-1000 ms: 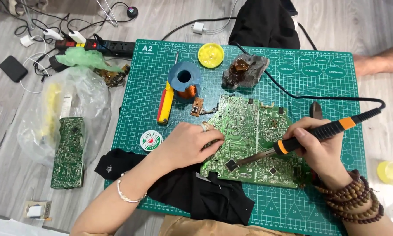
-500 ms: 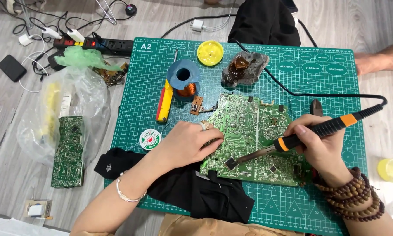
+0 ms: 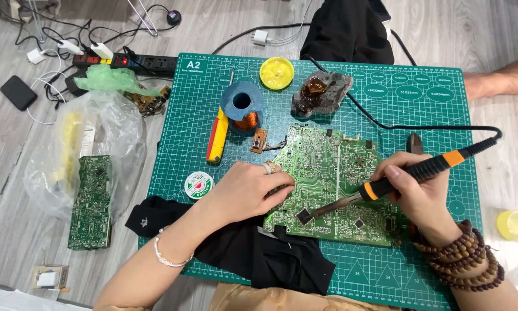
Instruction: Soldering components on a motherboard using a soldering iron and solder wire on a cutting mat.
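Observation:
A green circuit board lies on a green cutting mat. My left hand, with a ring and a bracelet, rests flat on the board's left edge and holds it down. My right hand, with bead bracelets at the wrist, grips a black and orange soldering iron. Its tip touches a black chip near the board's lower left. The iron's black cord runs up across the mat.
On the mat are a yellow-red screwdriver, a blue spool of copper wire, a yellow tin, a rosin lump and a round sticker tin. Black cloth lies below. A second board, plastic bag and power strip sit left. Another person's arm is at right.
The iron tip has slid slightly left along the board toward the black chip. My left hand has stayed on the board's edge.

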